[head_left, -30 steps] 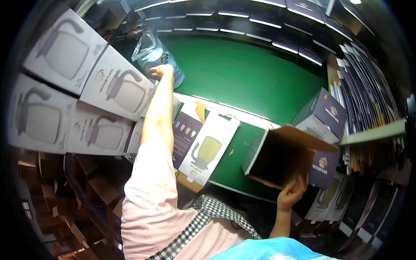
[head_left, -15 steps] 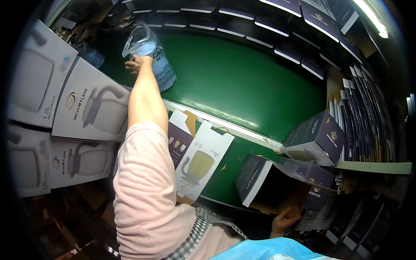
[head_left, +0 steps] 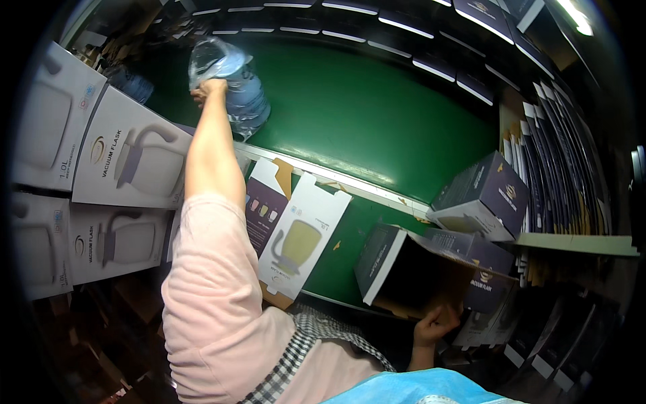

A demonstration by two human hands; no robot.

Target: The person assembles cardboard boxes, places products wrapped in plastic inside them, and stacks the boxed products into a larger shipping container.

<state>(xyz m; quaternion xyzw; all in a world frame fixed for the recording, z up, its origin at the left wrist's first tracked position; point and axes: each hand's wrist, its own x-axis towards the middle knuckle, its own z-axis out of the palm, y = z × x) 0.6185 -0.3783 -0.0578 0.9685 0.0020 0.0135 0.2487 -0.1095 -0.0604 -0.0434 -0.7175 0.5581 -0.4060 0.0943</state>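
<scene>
At the far left of the green surface, a blue flask in a clear plastic bag (head_left: pixel 245 94) leans a little. My left hand (head_left: pixel 207 91), at the end of my outstretched arm, is closed on the near left side of the bag near its loose top. Low on the right, an open dark carton (head_left: pixel 383 266) lies on its side, its mouth towards me. My right hand (head_left: pixel 436 325) has curled fingers against the carton's lower edge and holds it there. A flattened carton (head_left: pixel 303 236), white and purple with a flask picture, lies between my arms.
Printed flask cartons (head_left: pixel 128 155) are stacked at the left. A closed purple carton (head_left: pixel 481 195) stands at the right, beside a row of folded cartons (head_left: pixel 558 161) on a ledge. More dark cartons (head_left: pixel 404 23) line the far side. A white rail (head_left: pixel 330 174) crosses the green conveyor-like surface (head_left: pixel 363 108).
My left hand's fingers have closed on the bag, and the bagged flask has shifted slightly. The whole view has moved a little. My right hand stays at the open carton.
</scene>
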